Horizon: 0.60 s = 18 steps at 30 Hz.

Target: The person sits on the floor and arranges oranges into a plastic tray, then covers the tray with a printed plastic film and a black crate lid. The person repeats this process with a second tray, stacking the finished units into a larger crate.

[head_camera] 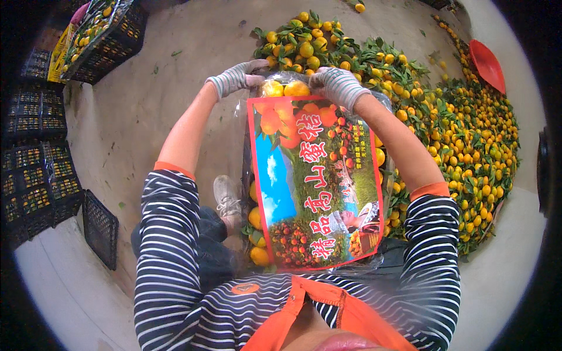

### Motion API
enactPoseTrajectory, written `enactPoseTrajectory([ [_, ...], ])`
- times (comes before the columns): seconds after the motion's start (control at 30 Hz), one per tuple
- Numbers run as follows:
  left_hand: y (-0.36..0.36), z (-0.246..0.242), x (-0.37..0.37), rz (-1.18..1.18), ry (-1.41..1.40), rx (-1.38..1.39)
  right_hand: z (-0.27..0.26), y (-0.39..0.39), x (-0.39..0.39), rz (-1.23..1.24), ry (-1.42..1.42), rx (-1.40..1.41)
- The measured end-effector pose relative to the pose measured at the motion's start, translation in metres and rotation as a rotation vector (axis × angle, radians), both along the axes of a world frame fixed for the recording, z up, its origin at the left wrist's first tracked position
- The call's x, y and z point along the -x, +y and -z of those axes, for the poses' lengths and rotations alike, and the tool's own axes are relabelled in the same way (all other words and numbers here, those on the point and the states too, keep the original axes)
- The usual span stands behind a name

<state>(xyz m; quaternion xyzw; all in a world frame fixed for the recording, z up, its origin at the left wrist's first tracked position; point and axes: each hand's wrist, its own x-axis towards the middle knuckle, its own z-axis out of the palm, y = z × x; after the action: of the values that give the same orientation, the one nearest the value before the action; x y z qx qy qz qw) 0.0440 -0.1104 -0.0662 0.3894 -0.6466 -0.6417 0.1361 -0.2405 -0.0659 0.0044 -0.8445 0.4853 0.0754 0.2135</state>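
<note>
A crate of mandarins (259,256) stands before me, lined with transparent plastic film (285,78). Over the fruit lies a printed sheet (281,206) with a red border, bearing writing and pictures of oranges and mountains. My left hand (237,80), in a striped knit glove, pinches the film at the crate's far left corner. Farther right along the same edge, my gloved right hand (340,87) grips the film, its fingertips partly hidden. Two mandarins (284,89) show under the film between my hands. Most of the crate's walls are hidden by the sheet and film.
A large heap of leafy mandarins (465,153) spreads along the right and beyond the crate. A red plastic scoop or basin (488,66) rests at its far edge. Filled black crates (35,175) are stacked at left, near an upright black crate panel (100,230). Another fruit-filled crate (109,48) stands far left.
</note>
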Motion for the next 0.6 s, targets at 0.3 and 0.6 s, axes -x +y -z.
enactPoseTrajectory([
  [0.3,0.003,0.001,0.006,-0.072,0.099,-0.084,0.016,-0.028,-0.031,0.021,0.301,0.133],
  [0.6,0.02,0.05,0.016,-0.41,0.124,-0.02,-0.041,-0.004,-0.08,-0.368,-0.206,0.342],
])
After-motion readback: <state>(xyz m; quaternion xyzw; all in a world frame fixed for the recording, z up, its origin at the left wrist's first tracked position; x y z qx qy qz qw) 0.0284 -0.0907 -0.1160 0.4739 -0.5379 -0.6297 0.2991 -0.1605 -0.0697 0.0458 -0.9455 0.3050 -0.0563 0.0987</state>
